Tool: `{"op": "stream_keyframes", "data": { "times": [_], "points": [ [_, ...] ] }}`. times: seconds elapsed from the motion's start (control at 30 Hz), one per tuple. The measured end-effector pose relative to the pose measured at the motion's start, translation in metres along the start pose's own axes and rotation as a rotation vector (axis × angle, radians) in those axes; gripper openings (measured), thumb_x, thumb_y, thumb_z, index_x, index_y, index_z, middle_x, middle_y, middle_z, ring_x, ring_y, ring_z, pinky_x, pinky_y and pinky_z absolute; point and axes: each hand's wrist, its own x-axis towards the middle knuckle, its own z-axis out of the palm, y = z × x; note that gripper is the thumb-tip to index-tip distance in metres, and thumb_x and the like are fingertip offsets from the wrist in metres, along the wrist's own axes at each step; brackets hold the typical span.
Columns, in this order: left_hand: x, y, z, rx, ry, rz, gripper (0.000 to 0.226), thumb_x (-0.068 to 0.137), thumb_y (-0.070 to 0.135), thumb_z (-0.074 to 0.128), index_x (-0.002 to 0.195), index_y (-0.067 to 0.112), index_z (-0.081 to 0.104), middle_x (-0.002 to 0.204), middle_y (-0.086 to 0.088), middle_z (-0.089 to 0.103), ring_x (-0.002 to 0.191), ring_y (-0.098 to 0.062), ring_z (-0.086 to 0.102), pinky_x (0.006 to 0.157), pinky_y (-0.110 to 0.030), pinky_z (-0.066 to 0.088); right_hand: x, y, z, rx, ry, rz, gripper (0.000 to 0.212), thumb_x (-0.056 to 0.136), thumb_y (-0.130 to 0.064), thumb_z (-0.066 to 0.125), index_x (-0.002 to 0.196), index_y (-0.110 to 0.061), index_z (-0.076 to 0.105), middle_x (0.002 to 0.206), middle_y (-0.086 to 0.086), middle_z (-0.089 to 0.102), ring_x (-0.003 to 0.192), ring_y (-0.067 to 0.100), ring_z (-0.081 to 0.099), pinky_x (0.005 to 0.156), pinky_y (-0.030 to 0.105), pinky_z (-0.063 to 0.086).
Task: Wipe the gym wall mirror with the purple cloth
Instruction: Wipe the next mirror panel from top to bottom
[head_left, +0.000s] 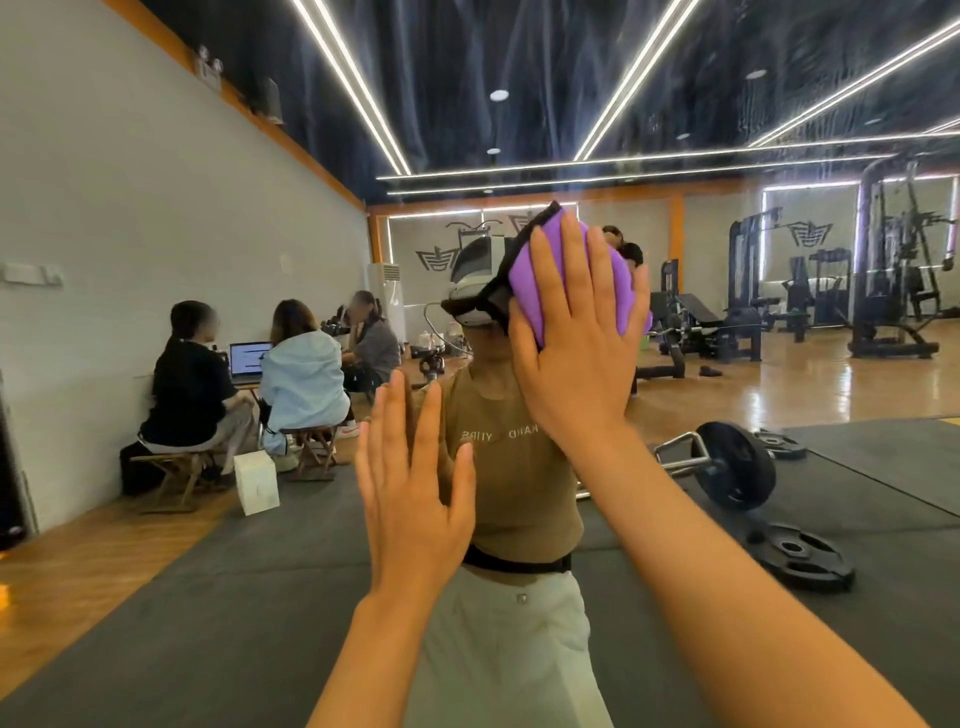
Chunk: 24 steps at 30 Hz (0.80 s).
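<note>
A: Where is the purple cloth (576, 280) right now?

B: Flat against the gym wall mirror (779, 260), about level with the reflected headset. The right hand (576, 343) lies over it with straight, spread fingers, palm pressing it to the glass. The fingers don't curl around it; it's pinned rather than gripped.

A: And the other hand?

B: The left hand (415, 499) is lower and to the left, fingers straight and slightly apart, holding nothing. Its fingertips seem to meet their reflection, so it likely rests on the glass, though I cannot be sure of contact.

A: How do you expect the cloth to behave?

B: It looks soft, light and limp, folded into a pad with a dark edge showing at the upper left. I'd judge it will bunch or slip out from under the palm if pressure drops, since smooth glass offers little friction. Holding it with a broad flat palm across the middle of the pad, as now, suits wiping; pinching a corner would let the rest flap.

A: Anything about the mirror itself?

B: It is rigid and breakable in principle, so steady, even pressure seems wiser than leaning hard. Reflected behind are seated people (249, 374), weight plates (795, 561) on the black mat, and exercise machines (893, 260).
</note>
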Motion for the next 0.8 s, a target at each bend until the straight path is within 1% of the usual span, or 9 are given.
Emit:
{"op": "stream_keyframes", "data": {
  "times": [0.13, 0.2, 0.27, 0.37, 0.5, 0.57, 0.63, 0.73, 0.8],
  "points": [
    [-0.001, -0.002, -0.001, 0.002, -0.014, 0.013, 0.062, 0.098, 0.034, 0.045, 0.155, 0.017, 0.028, 0.166, -0.003, 0.01, 0.153, -0.018, 0.002, 0.123, -0.043, 0.003, -0.075, -0.002, -0.007, 0.021, -0.083, -0.063, 0.06, 0.101, -0.038, 0.042, 0.156, -0.017, 0.032, 0.164, 0.007, 0.024, 0.153, 0.028, 0.017, 0.124, 0.053, 0.002],
    [-0.001, -0.004, -0.003, 0.002, -0.029, 0.026, 0.062, 0.098, 0.032, 0.044, 0.155, 0.017, 0.027, 0.166, -0.003, 0.01, 0.153, -0.018, 0.002, 0.122, -0.044, 0.005, -0.119, 0.001, -0.011, 0.031, -0.123, -0.104, 0.062, 0.098, -0.036, 0.047, 0.155, -0.02, 0.031, 0.165, 0.004, 0.021, 0.153, 0.026, 0.017, 0.124, 0.054, 0.003],
    [-0.002, -0.006, -0.004, 0.004, -0.034, 0.032, 0.06, 0.099, 0.034, 0.042, 0.155, 0.017, 0.027, 0.165, -0.003, 0.011, 0.153, -0.019, 0.004, 0.122, -0.045, 0.009, -0.154, 0.005, -0.012, 0.011, -0.184, -0.146, 0.066, 0.096, -0.037, 0.048, 0.156, -0.023, 0.027, 0.167, 0.0, 0.015, 0.154, 0.024, 0.017, 0.124, 0.054, 0.003],
    [-0.002, -0.009, -0.007, -0.006, -0.041, 0.038, 0.06, 0.1, 0.035, 0.041, 0.156, 0.018, 0.025, 0.165, -0.001, 0.012, 0.153, -0.02, 0.008, 0.123, -0.044, 0.011, -0.174, 0.01, -0.013, 0.003, -0.237, -0.176, 0.067, 0.095, -0.04, 0.047, 0.156, -0.025, 0.026, 0.168, -0.002, 0.011, 0.153, 0.023, 0.017, 0.124, 0.054, 0.005],
    [-0.002, -0.011, -0.009, 0.002, -0.055, 0.039, 0.061, 0.099, 0.032, 0.045, 0.155, 0.015, 0.027, 0.165, -0.001, 0.013, 0.152, -0.02, 0.009, 0.124, -0.035, 0.006, -0.146, 0.006, -0.012, 0.051, -0.201, -0.196, 0.061, 0.096, -0.041, 0.045, 0.154, -0.024, 0.033, 0.165, 0.0, 0.02, 0.153, 0.023, 0.018, 0.124, 0.054, 0.005],
    [-0.002, -0.011, -0.011, 0.007, -0.065, 0.03, 0.062, 0.099, 0.031, 0.046, 0.155, 0.013, 0.027, 0.165, -0.001, 0.013, 0.152, -0.019, 0.009, 0.124, -0.033, 0.006, -0.108, 0.001, -0.008, 0.083, -0.15, -0.186, 0.055, 0.102, -0.043, 0.037, 0.153, -0.021, 0.036, 0.163, 0.003, 0.026, 0.152, 0.025, 0.019, 0.124, 0.054, 0.002],
    [-0.002, -0.01, -0.014, 0.016, -0.063, 0.005, 0.062, 0.099, 0.033, 0.045, 0.155, 0.014, 0.028, 0.165, 0.0, 0.012, 0.152, -0.016, 0.007, 0.123, -0.035, 0.01, -0.06, -0.005, -0.001, 0.072, -0.092, -0.177, 0.056, 0.104, -0.044, 0.032, 0.153, -0.018, 0.036, 0.162, 0.006, 0.028, 0.152, 0.025, 0.017, 0.124, 0.053, 0.0],
    [-0.001, -0.01, -0.018, 0.048, -0.062, -0.022, 0.061, 0.099, 0.035, 0.046, 0.155, 0.019, 0.028, 0.165, 0.004, 0.01, 0.152, -0.014, 0.005, 0.121, -0.04, 0.014, -0.003, -0.013, 0.008, 0.045, -0.028, -0.172, 0.058, 0.101, -0.041, 0.039, 0.153, -0.016, 0.037, 0.161, 0.01, 0.033, 0.15, 0.028, 0.021, 0.122, 0.055, 0.008],
    [0.0, -0.011, -0.019, 0.076, -0.054, 0.001, 0.061, 0.098, 0.036, 0.047, 0.154, 0.019, 0.029, 0.165, 0.005, 0.01, 0.152, -0.014, 0.007, 0.122, -0.037, 0.01, 0.01, -0.016, 0.011, 0.047, -0.003, -0.16, 0.058, 0.101, -0.039, 0.042, 0.154, -0.016, 0.038, 0.161, 0.01, 0.033, 0.15, 0.03, 0.024, 0.122, 0.054, 0.007]
  ]
}}
